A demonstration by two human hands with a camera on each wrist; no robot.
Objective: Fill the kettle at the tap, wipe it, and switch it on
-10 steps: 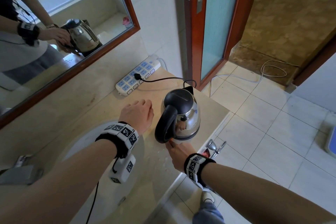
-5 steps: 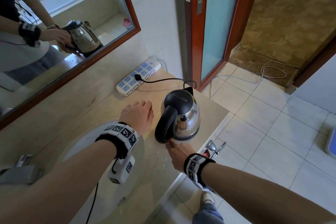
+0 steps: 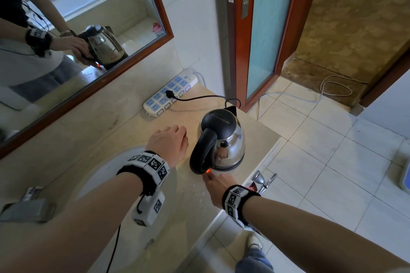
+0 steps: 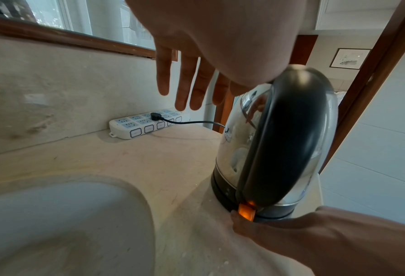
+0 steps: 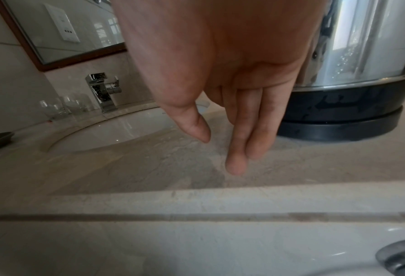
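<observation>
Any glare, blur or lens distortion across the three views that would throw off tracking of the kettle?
Head view: sharp, daylight, straight door frame bowed by the wide lens, kettle mirrors the room. Left wrist view: left hand close and soft, kettle handle bulges from distortion, switch glows orange. Right wrist view: right hand slightly blurred, bright streaks on the kettle's steel wall.

Stone counter (image 3: 124, 126): kettle (image 3: 224, 139), power strip (image 3: 169, 95).
</observation>
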